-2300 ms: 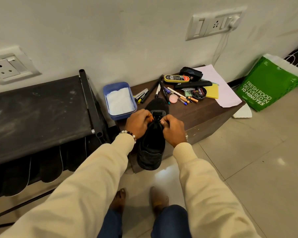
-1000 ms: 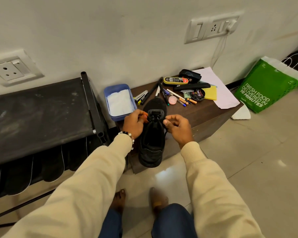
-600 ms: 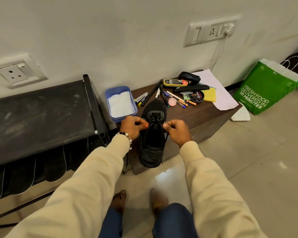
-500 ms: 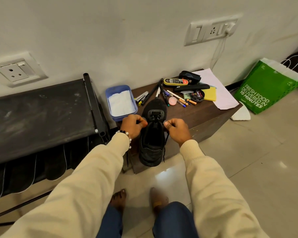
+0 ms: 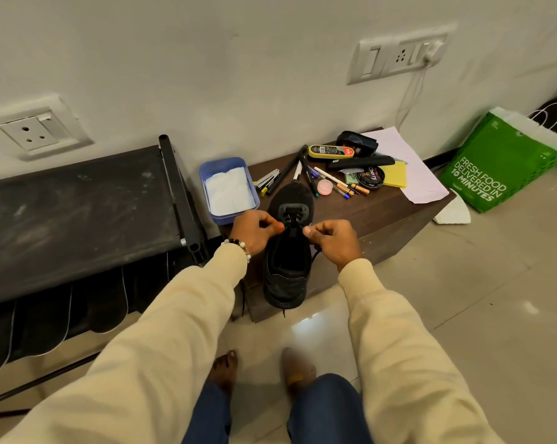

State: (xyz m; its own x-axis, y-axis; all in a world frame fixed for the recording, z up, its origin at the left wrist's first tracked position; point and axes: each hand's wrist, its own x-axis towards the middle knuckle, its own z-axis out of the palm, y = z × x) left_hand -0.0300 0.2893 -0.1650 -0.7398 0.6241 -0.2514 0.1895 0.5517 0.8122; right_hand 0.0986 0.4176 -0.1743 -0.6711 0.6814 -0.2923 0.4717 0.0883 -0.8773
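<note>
Black rack (image 5: 78, 213): at the shoe's 9 o'clock, not in use. Blue tub (image 5: 229, 190): holds white cloth, at the shoe's 10 o'clock, just beside the toe. Left hand (image 5: 254, 230): fingers curled, thumb and forefinger pinched together on the lace at the left eyelets. Shoe (image 5: 286, 283): black, lying on the near edge of the low table (image 5: 383, 216), toe at 12 o'clock, heel at 6 o'clock hanging past the edge. Lace (image 5: 291, 219): black, crossed over the tongue, a loose end dangling on each side. Right hand (image 5: 333, 241): thumb and forefinger clamped on the lace at the right eyelets. Pens (image 5: 331, 184) and polish tin (image 5: 370, 177): at 1 o'clock, near the toe. Green bag (image 5: 501, 168): at 2 o'clock, well apart. Handling note: the step looks like drawing the lace snug. Pull evenly toward 9 and 3 o'clock, with no upward tug, since the overhanging heel could tip the shoe off. Take up slack crossing by crossing.
</note>
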